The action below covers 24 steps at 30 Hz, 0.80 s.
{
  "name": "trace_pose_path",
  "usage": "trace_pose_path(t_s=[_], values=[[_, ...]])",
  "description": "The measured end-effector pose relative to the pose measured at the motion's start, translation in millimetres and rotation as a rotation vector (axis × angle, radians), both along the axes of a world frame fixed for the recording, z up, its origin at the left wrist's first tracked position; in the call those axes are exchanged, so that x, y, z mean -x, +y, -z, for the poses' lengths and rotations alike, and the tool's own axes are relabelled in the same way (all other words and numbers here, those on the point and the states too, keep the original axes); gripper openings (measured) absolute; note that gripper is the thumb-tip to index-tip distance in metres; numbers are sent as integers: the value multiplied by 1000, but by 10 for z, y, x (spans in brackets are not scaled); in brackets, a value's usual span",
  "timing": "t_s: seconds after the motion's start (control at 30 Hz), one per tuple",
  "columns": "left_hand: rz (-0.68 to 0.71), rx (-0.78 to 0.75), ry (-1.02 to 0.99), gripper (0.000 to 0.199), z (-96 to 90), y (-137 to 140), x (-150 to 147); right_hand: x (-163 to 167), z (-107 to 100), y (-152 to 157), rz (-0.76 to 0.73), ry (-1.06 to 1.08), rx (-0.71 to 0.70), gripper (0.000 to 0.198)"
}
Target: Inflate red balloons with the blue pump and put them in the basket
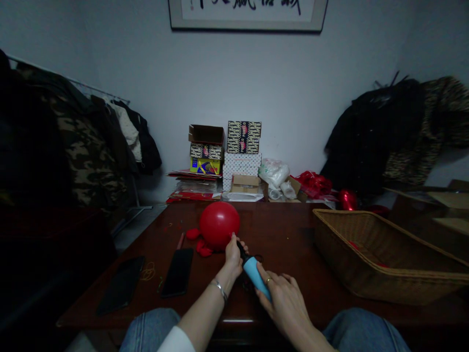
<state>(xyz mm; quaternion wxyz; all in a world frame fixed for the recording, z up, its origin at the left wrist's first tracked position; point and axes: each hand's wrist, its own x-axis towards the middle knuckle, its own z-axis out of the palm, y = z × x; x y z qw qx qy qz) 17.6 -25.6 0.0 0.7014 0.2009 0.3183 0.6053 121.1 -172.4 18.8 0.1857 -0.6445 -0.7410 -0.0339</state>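
Note:
A round red balloon [219, 224], partly inflated, sits over the table in front of me. My left hand [234, 254] is closed around its neck, at the black nozzle end of a hand balloon pump. The pump [256, 277] has a light blue body, tilted down toward me. Around that blue body, my right hand [284, 296] is wrapped. Several flat red balloons [204, 248] lie beside and under the inflated one. How the neck fits on the nozzle is hidden by my left fingers.
On the brown table [282, 230] lie a black phone [178, 272], a dark flat object [122, 283] and a yellowish band coil [148, 271]. A wicker basket [344, 259] stands right. Boxes [242, 166] and plastic bags [274, 172] are piled behind the table.

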Motion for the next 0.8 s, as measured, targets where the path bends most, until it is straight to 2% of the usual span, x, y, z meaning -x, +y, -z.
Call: trace_pose_path(t_s=[0.33,0.57,0.8], values=[[-22,-8,0,36,-7,60,59,-46,167,-124,-16,-81,-142,57],[-54,-25,-7,36,-49,112,131,-304,271,-337,-108,-129,-240,63],[-79,4,-24,35,-94,162,180,-482,350,-485,-148,-151,-270,73]])
